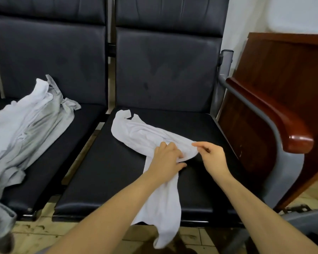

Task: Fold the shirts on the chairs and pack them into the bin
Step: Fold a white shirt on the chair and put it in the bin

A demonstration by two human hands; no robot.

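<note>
While one shirt waits, another is being worked on the right-hand seat.

A heap of pale grey crumpled shirts (26, 125) lies on the black padded left chair (50, 147); on the black padded right chair (117, 171) a white rumpled shirt (136, 132) runs far-left to near, its tail off the front edge. The left hand (165, 158) presses its bend with fingers curled in; the right hand (212, 158), just right, pinches the edge. No bin shows.

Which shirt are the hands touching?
The white shirt on the right chair; both hands hold it. The pale pile on the left chair lies untouched.
</note>
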